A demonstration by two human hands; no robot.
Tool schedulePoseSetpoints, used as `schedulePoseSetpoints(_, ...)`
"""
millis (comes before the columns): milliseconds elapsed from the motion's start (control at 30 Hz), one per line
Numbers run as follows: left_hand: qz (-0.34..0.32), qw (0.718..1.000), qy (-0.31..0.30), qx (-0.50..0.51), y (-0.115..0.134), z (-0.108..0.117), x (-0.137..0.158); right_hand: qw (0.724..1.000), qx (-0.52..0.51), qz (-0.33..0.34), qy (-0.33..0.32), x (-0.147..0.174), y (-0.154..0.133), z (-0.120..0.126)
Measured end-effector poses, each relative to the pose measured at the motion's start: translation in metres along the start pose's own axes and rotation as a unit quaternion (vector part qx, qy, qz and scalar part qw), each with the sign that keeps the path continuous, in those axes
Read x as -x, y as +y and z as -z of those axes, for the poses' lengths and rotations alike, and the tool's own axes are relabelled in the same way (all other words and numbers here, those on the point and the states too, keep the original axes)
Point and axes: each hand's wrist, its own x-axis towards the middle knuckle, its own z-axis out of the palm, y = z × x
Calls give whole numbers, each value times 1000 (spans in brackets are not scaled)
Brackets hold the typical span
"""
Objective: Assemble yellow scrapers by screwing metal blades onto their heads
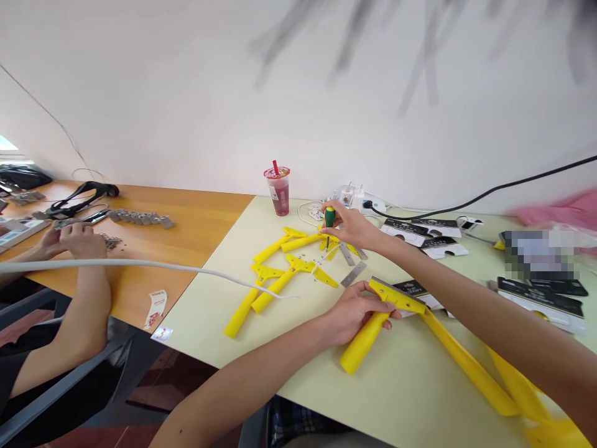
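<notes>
My left hand (347, 316) is closed around a yellow scraper (364, 346), whose wide head with a metal edge points up and to the right. Farther back, my right hand (354, 226) grips a screwdriver (329, 216) with a green and yellow handle, its shaft pointing down near small screws (315, 269) scattered on the table. Several other yellow scrapers (275, 290) lie left of my hands. Loose flat metal blades (353, 274) rest between the two hands. Another yellow handle (471, 367) extends to the right, partly under my right forearm.
A cup with a red straw (280, 193) stands by the wall. Black and white cards (443, 247) lie at right, near a power strip (359, 199) and black cable (466, 202). A white cable (186, 266) crosses the left foreground. At the wooden table (205, 214), a co-worker's hands (77, 239) handle small parts.
</notes>
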Motion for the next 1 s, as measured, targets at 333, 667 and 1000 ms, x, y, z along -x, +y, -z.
schedulePoseSetpoints(333,-8,1000,1,-9,1,1,0,1000,-15,6,8,2,-5,1)
schedulePoseSetpoints(667,-18,999,23,-25,7,-4,5,989,11,16,149,54,-60,66)
schedulePoseSetpoints(1000,-58,996,59,-43,16,-3,4,978,0,5,208,149,-96,116)
